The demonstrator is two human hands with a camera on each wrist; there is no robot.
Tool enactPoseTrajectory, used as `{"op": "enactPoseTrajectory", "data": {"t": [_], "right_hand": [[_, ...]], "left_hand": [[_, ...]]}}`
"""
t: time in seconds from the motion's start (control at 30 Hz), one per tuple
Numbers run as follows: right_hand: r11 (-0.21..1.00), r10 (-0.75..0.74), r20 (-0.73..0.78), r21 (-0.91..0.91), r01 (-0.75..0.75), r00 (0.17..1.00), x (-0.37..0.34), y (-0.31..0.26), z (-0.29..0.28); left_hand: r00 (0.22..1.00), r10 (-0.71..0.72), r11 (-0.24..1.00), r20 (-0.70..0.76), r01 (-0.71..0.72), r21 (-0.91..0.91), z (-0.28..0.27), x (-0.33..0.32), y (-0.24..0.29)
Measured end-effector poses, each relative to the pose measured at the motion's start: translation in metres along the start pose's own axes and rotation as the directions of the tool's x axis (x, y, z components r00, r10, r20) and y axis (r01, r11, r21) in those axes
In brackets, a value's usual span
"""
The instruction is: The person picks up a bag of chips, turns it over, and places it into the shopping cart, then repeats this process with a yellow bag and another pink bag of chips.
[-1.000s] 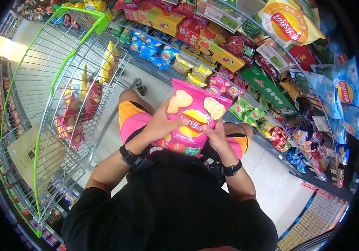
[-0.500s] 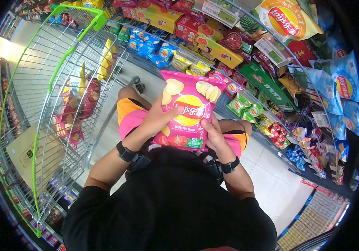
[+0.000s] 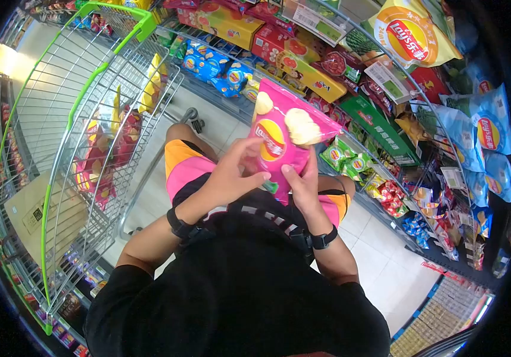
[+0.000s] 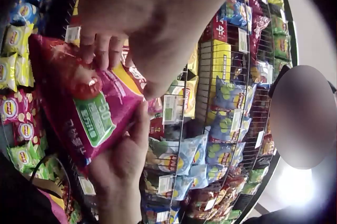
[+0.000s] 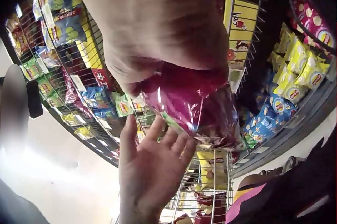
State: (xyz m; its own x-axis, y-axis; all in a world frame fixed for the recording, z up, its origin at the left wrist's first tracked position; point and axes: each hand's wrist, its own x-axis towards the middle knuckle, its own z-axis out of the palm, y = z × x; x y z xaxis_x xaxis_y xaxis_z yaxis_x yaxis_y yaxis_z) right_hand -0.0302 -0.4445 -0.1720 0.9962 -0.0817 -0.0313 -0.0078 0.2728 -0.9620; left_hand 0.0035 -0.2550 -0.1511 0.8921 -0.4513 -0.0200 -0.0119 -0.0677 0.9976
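Observation:
A pink bag of Lay's potato chips [image 3: 269,141] stands tilted above the person's lap, its printed front turned toward the left side in the head view. The right hand [image 3: 304,184] grips its right edge, thumb on the near face. Beside the front, the left hand [image 3: 234,172] has its thumb and fingers spread. In the right wrist view the left hand's palm [image 5: 152,176] shows, fingers extended with the tips right at the bag [image 5: 184,103]. A green label and printed tomatoes mark the bag's lower part [image 4: 63,92] in the left wrist view.
A wire shopping cart with a green rim [image 3: 92,77] stands at left, holding several chip bags [image 3: 97,169] and a brown cardboard-like item [image 3: 44,217]. Ahead and to the right run shelves with small snack packs [image 3: 208,62], a green box [image 3: 380,128] and light blue chip bags [image 3: 488,134].
The bag has turned from facing the person to an angle toward the left. The left hand has loosened from its side and spread its fingers, while the right hand keeps its grip.

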Motion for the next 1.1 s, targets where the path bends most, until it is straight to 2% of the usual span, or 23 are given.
{"op": "enactPoseTrajectory", "data": {"t": [0.03,0.13,0.17,0.27,0.37,0.4,0.47,0.5,0.57,0.6,0.67,0.77,0.87,0.93,1.07,1.1], "right_hand": [[0.999,-0.031,0.057,-0.03,0.032,0.998,-0.001,-0.003,0.001],[1.0,0.0,0.202,-0.024,0.005,0.979,-0.007,-0.008,0.005],[0.993,-0.01,0.281,-0.114,0.044,0.96,-0.011,-0.01,0.004],[0.928,-0.045,0.455,-0.311,0.206,0.889,-0.011,-0.02,0.004],[0.956,-0.106,0.205,-0.249,0.156,0.973,-0.009,-0.001,-0.011],[0.974,-0.135,0.14,-0.164,0.158,0.981,-0.007,-0.001,-0.01],[0.985,-0.175,0.001,0.008,0.175,0.985,-0.001,-0.007,-0.005],[0.989,-0.118,0.038,0.099,0.114,0.992,0.0,-0.021,-0.001],[0.999,-0.032,0.132,0.043,0.026,0.991,-0.001,-0.025,-0.009],[1.0,0.014,0.177,0.012,-0.016,0.984,-0.002,-0.027,-0.011],[1.0,-0.007,0.143,0.031,0.002,0.99,-0.002,-0.026,-0.009],[0.999,-0.02,0.086,0.034,0.017,0.996,-0.004,-0.024,-0.008],[0.998,-0.047,0.001,0.045,0.047,0.999,-0.005,-0.02,-0.009],[0.998,-0.046,-0.042,0.039,0.047,0.998,-0.005,-0.021,-0.007],[0.999,-0.04,-0.022,-0.013,0.04,0.999,-0.006,-0.022,-0.004],[0.999,-0.041,-0.006,-0.031,0.041,0.999,-0.005,-0.025,0.0]], "left_hand": [[1.0,0.003,1.0,-0.031,-0.003,0.002,-0.001,0.0,0.002],[0.991,0.019,0.999,-0.132,-0.024,-0.041,-0.003,0.0,-0.006],[0.985,0.023,0.997,-0.168,-0.033,-0.062,-0.005,0.0,-0.01],[0.984,-0.122,0.956,-0.128,0.081,-0.283,-0.019,0.005,-0.011],[0.974,-0.228,0.892,0.01,0.213,-0.398,-0.029,0.005,-0.002],[0.965,-0.254,0.867,0.066,0.257,-0.427,-0.032,0.004,-0.002],[0.949,-0.221,0.911,0.223,0.282,-0.3,-0.035,0.0,-0.002],[0.937,-0.18,0.925,0.298,0.264,-0.273,-0.034,-0.002,0.0],[0.886,-0.119,0.933,0.448,0.254,-0.254,-0.029,-0.004,-0.001],[0.881,-0.135,0.925,0.453,0.276,-0.262,-0.029,-0.005,0.001],[0.87,-0.166,0.906,0.464,0.32,-0.277,-0.028,-0.006,0.005],[0.85,-0.181,0.927,0.495,0.315,-0.202,-0.028,-0.004,0.004],[0.907,-0.197,0.934,0.372,0.289,-0.209,-0.025,-0.011,0.002],[0.947,-0.132,0.948,0.293,0.208,-0.243,-0.023,-0.011,-0.002],[0.991,0.044,0.96,0.127,-0.006,-0.281,-0.018,-0.005,0.002],[0.994,0.058,0.946,0.096,-0.024,-0.322,-0.017,-0.003,0.002]]}}
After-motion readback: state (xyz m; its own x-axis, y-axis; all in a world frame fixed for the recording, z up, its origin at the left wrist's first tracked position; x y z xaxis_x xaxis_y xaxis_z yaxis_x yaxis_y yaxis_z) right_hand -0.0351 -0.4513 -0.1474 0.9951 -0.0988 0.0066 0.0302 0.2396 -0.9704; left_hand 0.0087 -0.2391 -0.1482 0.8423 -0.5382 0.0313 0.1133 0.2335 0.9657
